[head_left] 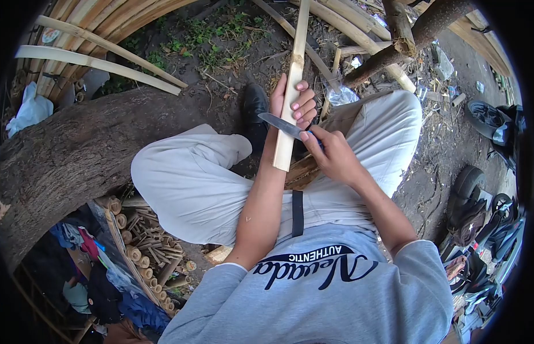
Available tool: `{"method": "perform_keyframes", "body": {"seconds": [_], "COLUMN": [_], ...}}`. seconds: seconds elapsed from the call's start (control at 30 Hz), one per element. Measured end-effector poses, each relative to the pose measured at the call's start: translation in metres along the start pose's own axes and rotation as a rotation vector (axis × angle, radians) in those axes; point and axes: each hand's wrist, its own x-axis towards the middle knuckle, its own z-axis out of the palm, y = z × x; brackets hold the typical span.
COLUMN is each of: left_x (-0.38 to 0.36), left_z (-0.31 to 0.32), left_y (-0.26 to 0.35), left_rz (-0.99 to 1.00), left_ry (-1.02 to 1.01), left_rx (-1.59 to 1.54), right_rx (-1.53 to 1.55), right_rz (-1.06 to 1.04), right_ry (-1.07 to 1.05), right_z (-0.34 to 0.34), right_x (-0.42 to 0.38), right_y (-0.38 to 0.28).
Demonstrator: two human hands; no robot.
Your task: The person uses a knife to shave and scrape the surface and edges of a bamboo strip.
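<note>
A long pale bamboo strip (284,149) runs from above my lap up past the top edge of the view. My left hand (295,102) is wrapped round it, the fingers curling over its right side. In my right hand (334,153) is a knife (280,124), its handle mostly covered by my fingers. The blade points left and lies across the strip just below my left hand. The strip's lower end rests over my left forearm.
A thick tree trunk (78,137) lies to the left. Several bamboo strips (106,40) lean at the upper left. A branch (416,40) slants across the upper right. Cut bamboo pieces (146,241) are piled at lower left; motorcycles (496,218) stand at the right.
</note>
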Motion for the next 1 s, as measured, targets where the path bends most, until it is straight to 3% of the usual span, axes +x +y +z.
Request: {"method": "perform_keyframes", "body": {"seconds": [0.1,0.17,0.23,0.37,0.47,0.57,0.63,0.7,0.77,0.83,0.87,0.9,1.0], "left_x": [-0.006,-0.007,-0.004,-0.004,-0.003,-0.001,-0.003,-0.004,-0.005,-0.005,-0.005,-0.004,-0.004], "left_z": [-0.002,0.002,0.007,0.001,-0.001,-0.002,-0.001,0.0,0.005,0.004,0.004,0.003,0.002], "left_y": [0.0,-0.001,-0.002,-0.003,-0.005,-0.004,-0.003,-0.003,-0.002,-0.002,-0.002,-0.003,-0.003], "left_rz": [0.022,0.041,0.051,0.073,0.066,0.066,0.078,0.07,0.081,0.073,0.076,0.082,0.082], "left_ry": [0.006,0.012,0.077,0.098,0.111,0.08,0.093,0.114,0.127,0.123,0.13,0.126,0.144], "left_rx": [-0.058,-0.063,-0.032,-0.036,-0.012,-0.02,-0.011,-0.012,-0.007,-0.017,-0.007,-0.011,0.018], "right_rx": [-0.026,-0.025,0.082,0.21,-0.012,0.0,-0.011,-0.241,-0.279,-0.462,-0.493,-0.498,-0.272], "right_rz": [-0.082,-0.231,-0.168,-0.064,-0.248,-0.308,-0.329,-0.289,-0.266,-0.138,-0.192,-0.195,-0.455], "right_ry": [-0.159,-0.399,-0.52,-0.423,-0.572,-0.699,-0.71,-0.602,-0.492,-0.145,-0.039,-0.045,-0.321], "right_z": [0.01,0.014,0.008,0.008,0.023,0.043,0.046,0.046,0.039,0.032,0.032,0.031,0.037], "right_x": [-0.008,-0.025,-0.033,-0.038,-0.055,-0.067,-0.065,-0.062,-0.058,-0.055,-0.056,-0.058,-0.069], "right_y": [0.001,-0.008,-0.022,-0.02,-0.031,-0.037,-0.038,-0.032,-0.027,-0.021,-0.018,-0.018,-0.024]}}
